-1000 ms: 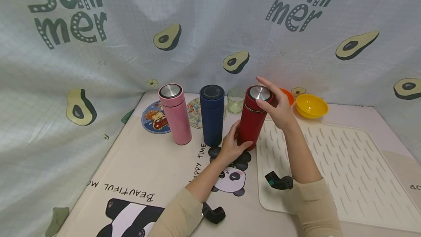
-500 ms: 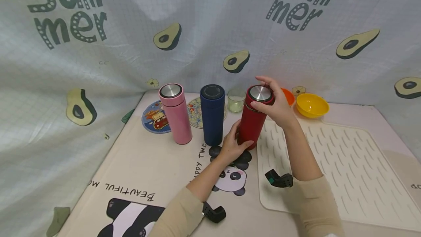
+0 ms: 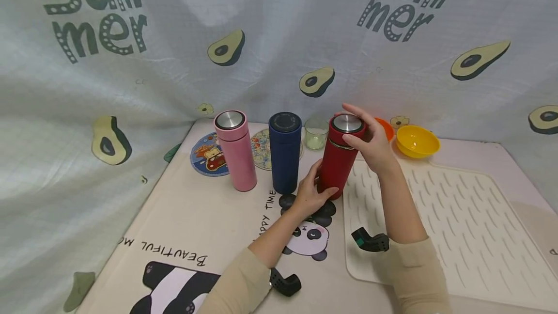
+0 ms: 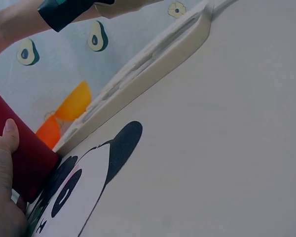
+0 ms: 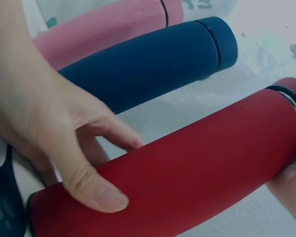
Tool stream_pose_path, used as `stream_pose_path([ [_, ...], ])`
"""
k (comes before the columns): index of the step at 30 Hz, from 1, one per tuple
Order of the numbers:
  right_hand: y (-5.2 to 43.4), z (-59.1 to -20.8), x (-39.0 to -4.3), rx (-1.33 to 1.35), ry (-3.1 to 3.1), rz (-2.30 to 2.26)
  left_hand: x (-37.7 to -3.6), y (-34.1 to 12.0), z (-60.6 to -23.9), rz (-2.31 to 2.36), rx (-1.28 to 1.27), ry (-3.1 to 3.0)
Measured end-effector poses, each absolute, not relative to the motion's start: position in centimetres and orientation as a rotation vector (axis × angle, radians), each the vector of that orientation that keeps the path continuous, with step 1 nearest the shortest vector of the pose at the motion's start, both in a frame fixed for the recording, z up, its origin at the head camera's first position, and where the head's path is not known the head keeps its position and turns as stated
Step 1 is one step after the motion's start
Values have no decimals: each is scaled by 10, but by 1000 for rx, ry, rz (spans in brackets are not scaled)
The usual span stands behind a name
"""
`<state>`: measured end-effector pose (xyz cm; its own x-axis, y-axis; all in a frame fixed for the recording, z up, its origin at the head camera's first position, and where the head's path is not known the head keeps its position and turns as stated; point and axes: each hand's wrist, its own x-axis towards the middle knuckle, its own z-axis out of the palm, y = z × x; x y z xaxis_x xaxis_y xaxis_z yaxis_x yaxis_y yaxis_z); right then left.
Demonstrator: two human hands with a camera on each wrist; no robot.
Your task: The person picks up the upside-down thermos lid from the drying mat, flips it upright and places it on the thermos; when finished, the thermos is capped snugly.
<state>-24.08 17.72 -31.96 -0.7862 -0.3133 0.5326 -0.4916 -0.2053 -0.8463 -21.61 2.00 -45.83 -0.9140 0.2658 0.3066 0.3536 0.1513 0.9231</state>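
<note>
A red thermos [image 3: 339,166] stands on the tabletop, its steel-topped lid [image 3: 347,123] on and a thin steel ring showing below. My left hand [image 3: 311,195] grips the lower body, thumb in front. The right wrist view shows this thumb pressed along the red wall. Up at the lid, my right hand [image 3: 375,147] holds its right side between thumb and fingers, the forefinger stretched up behind; the rear fingers are partly hidden. Just left of it stands a navy thermos [image 3: 285,159], and farther left a pink thermos [image 3: 237,159], both with lids on.
A glass cup [image 3: 316,133] stands behind the red thermos. Yellow [image 3: 417,142] and orange [image 3: 385,129] bowls sit at the back right. A ribbed cream mat [image 3: 436,227] covers the right side. Two round coasters [image 3: 207,154] lie at the back left.
My right hand has turned about the lid, thumb moving left across its front and then back right. The left hand stays on the body. The head view has shifted slightly.
</note>
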Motion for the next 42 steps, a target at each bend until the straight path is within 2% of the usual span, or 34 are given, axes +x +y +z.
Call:
stream_pose_path([
  [8, 174, -315, -239, 848, -1981, 2010, -219, 20, -457, -1880, -657, -2311],
  [11, 176, -315, -242, 920, -2002, 1987, -219, 20, -457, -1876, -664, -2308],
  [15, 179, -316, -242, 998, -1960, 2036, -218, 20, -457, -1868, -662, -2317],
  [19, 178, -314, -241, 888, -2039, 2016, -219, 20, -457, -1866, -661, -2317],
  [38, 177, -314, -240, 806, -2091, 2156, -218, 19, -460, -1881, -637, -2328],
  [42, 178, -318, -242, 888, -2016, 2259, -218, 20, -460, -1877, -642, -2328],
])
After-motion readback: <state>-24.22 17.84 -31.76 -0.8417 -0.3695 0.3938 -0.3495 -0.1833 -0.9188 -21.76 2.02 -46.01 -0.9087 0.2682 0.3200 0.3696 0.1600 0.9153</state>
